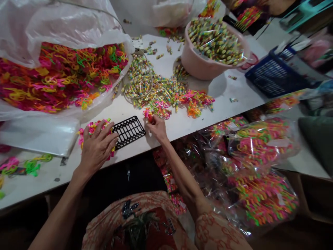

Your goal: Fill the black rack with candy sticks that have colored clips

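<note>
My left hand [94, 150] lies with its fingers stretched out over bright plastic pieces [92, 127] packed at the left end of a black plastic grid rack [130, 131]. The rack's right part shows bare slots. Just off its right end, my right hand [158, 130] is closed in a pinch on a small pink-red plastic piece [147, 113]; its exact shape is partly hidden by the fingers. Beyond that hand lie loose pink and orange plastic pieces [194, 100] and a heap of small clear tubes with multicoloured filling [156, 86].
A large bag [85, 31] of colourful plastic pieces stands at left, with clear plastic sleeves [39, 135] before it. A pink basin [199, 66] full of tubes and a blue basket [273, 74] stand at right. Filled clear bags [262, 142] lie below the table edge.
</note>
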The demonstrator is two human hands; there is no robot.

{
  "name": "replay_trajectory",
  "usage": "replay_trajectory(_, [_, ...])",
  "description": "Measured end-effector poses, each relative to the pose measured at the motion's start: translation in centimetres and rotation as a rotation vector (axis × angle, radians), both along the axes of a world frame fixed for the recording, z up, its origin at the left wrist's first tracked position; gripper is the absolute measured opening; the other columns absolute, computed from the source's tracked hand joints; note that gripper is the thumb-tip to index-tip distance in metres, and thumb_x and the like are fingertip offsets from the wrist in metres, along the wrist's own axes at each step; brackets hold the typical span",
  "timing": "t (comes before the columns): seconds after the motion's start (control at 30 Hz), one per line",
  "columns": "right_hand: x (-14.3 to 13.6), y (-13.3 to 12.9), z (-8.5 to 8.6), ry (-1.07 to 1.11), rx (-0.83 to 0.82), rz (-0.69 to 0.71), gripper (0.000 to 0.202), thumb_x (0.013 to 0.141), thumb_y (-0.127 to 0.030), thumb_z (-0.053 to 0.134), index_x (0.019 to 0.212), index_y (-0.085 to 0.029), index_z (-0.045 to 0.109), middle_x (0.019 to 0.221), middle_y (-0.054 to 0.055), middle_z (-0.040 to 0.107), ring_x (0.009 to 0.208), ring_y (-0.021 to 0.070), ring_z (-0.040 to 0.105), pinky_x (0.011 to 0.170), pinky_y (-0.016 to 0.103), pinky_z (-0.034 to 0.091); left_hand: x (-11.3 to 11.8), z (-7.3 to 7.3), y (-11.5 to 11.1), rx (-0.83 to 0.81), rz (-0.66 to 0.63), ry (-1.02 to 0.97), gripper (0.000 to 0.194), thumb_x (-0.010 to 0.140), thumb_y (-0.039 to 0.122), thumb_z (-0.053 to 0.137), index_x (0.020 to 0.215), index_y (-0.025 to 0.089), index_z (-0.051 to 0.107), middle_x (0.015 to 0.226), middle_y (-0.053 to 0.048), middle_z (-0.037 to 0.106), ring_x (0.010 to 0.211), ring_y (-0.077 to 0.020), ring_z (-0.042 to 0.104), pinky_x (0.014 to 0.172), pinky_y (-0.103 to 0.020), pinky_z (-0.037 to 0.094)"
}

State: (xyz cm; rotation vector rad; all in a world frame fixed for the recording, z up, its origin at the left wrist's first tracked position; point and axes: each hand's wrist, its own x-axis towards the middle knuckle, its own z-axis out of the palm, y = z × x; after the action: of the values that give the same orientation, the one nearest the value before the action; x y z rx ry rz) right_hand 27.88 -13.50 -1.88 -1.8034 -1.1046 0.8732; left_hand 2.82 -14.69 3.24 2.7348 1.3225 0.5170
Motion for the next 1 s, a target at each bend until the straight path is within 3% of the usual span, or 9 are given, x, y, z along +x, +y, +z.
replay_trajectory(0.1, [1.0,-0.2,0.8,0.395,-0.001,0.091,0.015,0.064,-0.03,0.062,0.066,-0.021,0.051,0.053,-0.007,0.048,0.047,0.0088,0.042,0.05,0.023,0.036,0.1,0.0,-0.2,-0.006,0.0,0.004,0.027,0.096,0.031,0.044,0.103,0.026,0.069,0.137,-0.007,0.06,0.136,-0.0296,0.045,0.112,-0.061,0.025])
replay_trajectory(0.17, [0.4,-0.9,1.4,0.506,0.014,0.19,0.02,0.063,-0.033,0.066,0.069,-0.02,0.053,0.055,-0.006,0.052,0.047,0.0091,0.044,0.05,0.024,0.039,0.3,0.0,-0.2,-0.016,0.013,-0.005,0.027,0.096,0.032,0.044,0.102,0.026,0.07,0.137,-0.007,0.06,0.137,-0.0304,0.045,0.113,-0.062,0.023])
replay_trajectory(0.27, [-2.7,-2.3,1.1,0.391,0.085,0.246,0.022,0.064,-0.034,0.069,0.067,-0.021,0.051,0.06,-0.005,0.054,0.054,0.0104,0.048,0.055,0.024,0.042,0.4,0.0,-0.2,-0.029,0.023,-0.015,0.028,0.096,0.032,0.044,0.102,0.025,0.07,0.137,-0.008,0.06,0.137,-0.0314,0.044,0.112,-0.064,0.023])
replay_trajectory(0.37, [-6.8,-3.3,-0.2,0.243,0.153,0.251,0.021,0.071,-0.035,0.066,0.067,-0.02,0.052,0.068,-0.002,0.056,0.063,0.0122,0.051,0.062,0.025,0.043,0.3,-0.1,-0.1,-0.021,0.019,-0.022,0.027,0.096,0.032,0.044,0.102,0.025,0.069,0.135,-0.008,0.061,0.137,-0.0304,0.044,0.113,-0.063,0.022])
replay_trajectory(0.47, [-9.2,-3.5,-1.5,0.149,0.137,0.319,0.015,0.076,-0.032,0.062,0.073,-0.019,0.055,0.072,-0.001,0.059,0.066,0.0142,0.055,0.064,0.026,0.043,0.2,-0.3,-0.2,-0.021,0.023,-0.041,0.027,0.096,0.031,0.044,0.105,0.026,0.069,0.134,-0.006,0.062,0.139,-0.0286,0.042,0.115,-0.061,0.019])
replay_trajectory(0.63, [-8.9,-3.1,-0.9,-0.211,0.066,0.567,0.005,0.08,-0.019,0.057,0.079,-0.018,0.061,0.079,0.004,0.064,0.074,0.017,0.06,0.067,0.026,0.042,0.6,-0.3,-0.5,-0.063,0.051,-0.018,0.035,0.097,0.033,0.04,0.123,0.026,0.062,0.141,-0.008,0.056,0.143,-0.0282,0.035,0.117,-0.061,0.015])
replay_trajectory(0.77, [-9.8,-3.4,0.7,-0.423,-0.013,0.706,0.022,0.086,-0.02,0.051,0.104,-0.016,0.064,0.101,0.01,0.068,0.086,0.0206,0.063,0.07,0.028,0.044,1.2,0.3,-0.6,-0.127,0.071,0.046,0.051,0.096,0.042,0.04,0.143,0.025,0.044,0.153,-0.012,0.04,0.146,-0.0332,0.027,0.115,-0.066,0.009])
replay_trajectory(0.9, [-9.6,-3.7,1.4,-0.402,-0.044,0.727,0.026,0.087,-0.017,0.052,0.11,-0.017,0.064,0.105,0.009,0.069,0.087,0.0196,0.064,0.072,0.028,0.046,1.0,0.7,-0.7,-0.145,0.037,0.076,0.038,0.096,0.041,0.038,0.127,0.033,0.061,0.145,-0.006,0.052,0.147,-0.0348,0.025,0.113,-0.07,0.007])
replay_trajectory(1.0, [-5.0,-2.8,2.1,-0.327,-0.019,0.665,0.021,0.084,-0.017,0.056,0.102,-0.019,0.067,0.089,0.003,0.069,0.08,0.0156,0.063,0.071,0.024,0.046,0.4,0.6,-0.9,-0.124,-0.03,0.087,0.037,0.097,0.034,0.036,0.117,0.033,0.068,0.14,-0.006,0.058,0.144,-0.0351,0.03,0.113,-0.069,0.011])
